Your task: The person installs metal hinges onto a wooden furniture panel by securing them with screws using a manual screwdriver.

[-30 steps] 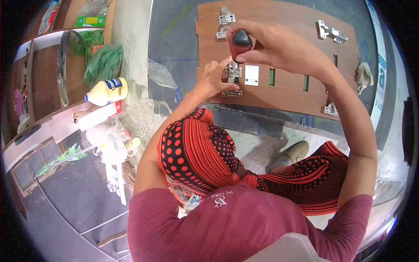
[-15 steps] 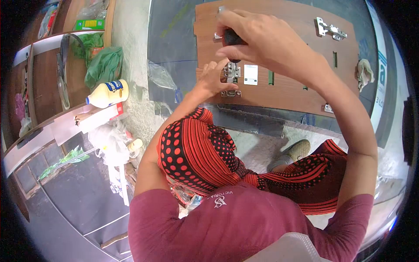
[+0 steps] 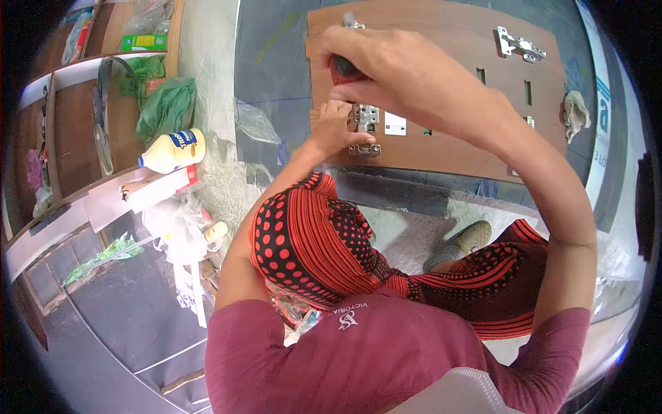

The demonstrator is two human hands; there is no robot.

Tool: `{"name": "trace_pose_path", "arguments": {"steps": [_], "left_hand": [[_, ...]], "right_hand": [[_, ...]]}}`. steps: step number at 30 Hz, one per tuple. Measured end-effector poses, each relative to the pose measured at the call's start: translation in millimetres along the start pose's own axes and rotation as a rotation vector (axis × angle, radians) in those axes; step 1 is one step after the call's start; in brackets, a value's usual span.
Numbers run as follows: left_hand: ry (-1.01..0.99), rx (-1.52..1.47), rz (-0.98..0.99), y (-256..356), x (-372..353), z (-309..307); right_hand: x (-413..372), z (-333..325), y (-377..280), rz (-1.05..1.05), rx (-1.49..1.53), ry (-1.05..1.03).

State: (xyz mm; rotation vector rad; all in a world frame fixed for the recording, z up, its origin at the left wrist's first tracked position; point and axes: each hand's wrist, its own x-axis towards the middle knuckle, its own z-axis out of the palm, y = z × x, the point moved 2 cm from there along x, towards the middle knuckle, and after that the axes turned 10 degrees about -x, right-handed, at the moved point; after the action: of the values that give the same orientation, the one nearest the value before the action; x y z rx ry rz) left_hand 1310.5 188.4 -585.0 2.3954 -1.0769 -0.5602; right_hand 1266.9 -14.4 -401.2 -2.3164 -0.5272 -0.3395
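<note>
A brown wooden panel [image 3: 441,148] lies flat in front of me, with a metal hinge [image 3: 365,121] near its left edge. My left hand [image 3: 334,129] holds this hinge, thumb at its lower part and fingers by its upper left side. Above it, my right hand [image 3: 386,65] grips a black and red screwdriver handle [image 3: 345,67]; the tool's tip is hidden. Another hinge [image 3: 520,47] rests at the panel's upper right. A white label [image 3: 395,124] sits beside the held hinge.
A crumpled cloth [image 3: 576,117] lies at the panel's right edge, and a clear plastic bag [image 3: 255,123] is to its left. On the left, a glue bottle [image 3: 174,150] lies near a green bag [image 3: 165,109] and wooden shelving [image 3: 69,131].
My right hand has moved slightly left with the screwdriver, and its handle is now more tilted. My left hand stays at the hinge.
</note>
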Motion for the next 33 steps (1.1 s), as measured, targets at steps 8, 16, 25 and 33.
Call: {"name": "trace_pose_path", "arguments": {"steps": [8,16,25,33], "left_hand": [[0.123,-0.133,0.084,-7,-1,7],[0.034,-0.009,0.007,-6,-1,6],[0.078,-0.167,0.043,7,-3,-2],[-0.302,-1.105,-0.377,-22,-15,30]], "right_hand": [[-9,22,3,-0.008,-0.076,-0.080],[-3,12,5,-0.063,-0.057,-0.130],[-3,23,7,0.013,-0.080,-0.129],[-8,25,-4,-0.037,-0.010,-0.182]]}}
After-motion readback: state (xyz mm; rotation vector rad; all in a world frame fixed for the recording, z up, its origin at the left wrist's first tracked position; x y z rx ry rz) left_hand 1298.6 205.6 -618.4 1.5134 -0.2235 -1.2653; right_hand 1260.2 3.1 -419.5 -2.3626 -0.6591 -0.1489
